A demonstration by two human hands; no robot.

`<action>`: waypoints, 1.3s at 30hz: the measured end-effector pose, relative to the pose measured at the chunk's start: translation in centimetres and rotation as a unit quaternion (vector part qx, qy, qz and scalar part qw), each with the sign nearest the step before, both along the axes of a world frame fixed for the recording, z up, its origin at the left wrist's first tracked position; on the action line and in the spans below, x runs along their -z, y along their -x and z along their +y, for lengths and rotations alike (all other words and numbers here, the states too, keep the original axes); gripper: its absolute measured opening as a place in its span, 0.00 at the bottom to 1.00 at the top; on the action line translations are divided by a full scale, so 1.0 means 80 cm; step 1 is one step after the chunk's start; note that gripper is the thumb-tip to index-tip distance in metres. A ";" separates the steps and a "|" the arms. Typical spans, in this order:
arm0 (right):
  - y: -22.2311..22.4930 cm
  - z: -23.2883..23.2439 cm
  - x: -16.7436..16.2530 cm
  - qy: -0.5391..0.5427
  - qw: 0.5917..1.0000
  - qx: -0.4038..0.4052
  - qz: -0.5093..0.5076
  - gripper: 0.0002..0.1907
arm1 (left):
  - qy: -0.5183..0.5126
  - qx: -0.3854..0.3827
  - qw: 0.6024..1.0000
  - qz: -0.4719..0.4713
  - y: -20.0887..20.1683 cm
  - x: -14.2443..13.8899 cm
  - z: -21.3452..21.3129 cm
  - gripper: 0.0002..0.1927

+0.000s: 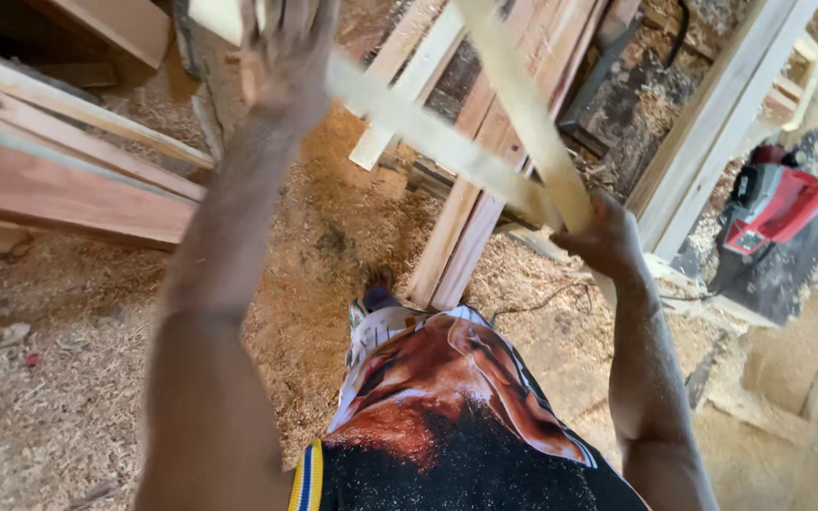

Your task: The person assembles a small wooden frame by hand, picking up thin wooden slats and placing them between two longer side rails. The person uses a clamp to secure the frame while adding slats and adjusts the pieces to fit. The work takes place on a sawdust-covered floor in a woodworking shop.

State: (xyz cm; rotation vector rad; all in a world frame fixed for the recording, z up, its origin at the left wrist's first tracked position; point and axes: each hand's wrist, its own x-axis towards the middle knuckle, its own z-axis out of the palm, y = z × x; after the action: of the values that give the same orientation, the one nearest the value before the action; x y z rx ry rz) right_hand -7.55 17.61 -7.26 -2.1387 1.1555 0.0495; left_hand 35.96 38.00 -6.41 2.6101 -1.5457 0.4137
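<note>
Floor [68, 416] – sawdust-covered – planks [471, 218], red saw [776, 203].
</note>
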 end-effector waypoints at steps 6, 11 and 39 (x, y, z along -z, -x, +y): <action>0.067 0.005 0.049 0.047 0.987 0.038 -0.146 0.32 | -0.165 0.000 0.953 0.253 0.012 0.072 0.087 0.10; 0.115 0.011 0.063 0.092 0.920 0.157 -0.346 0.29 | 0.001 -0.114 0.935 0.335 0.024 0.137 0.103 0.26; 0.225 0.155 0.164 0.039 0.904 0.398 -0.155 0.19 | 0.089 -0.142 0.799 0.578 0.101 0.194 -0.092 0.25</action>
State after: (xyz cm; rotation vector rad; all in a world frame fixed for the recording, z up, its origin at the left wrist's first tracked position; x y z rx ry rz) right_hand -25.58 30.01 -20.37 -1.5086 1.7475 -0.6873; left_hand 27.89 30.62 -21.92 2.1103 -0.6294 -0.8525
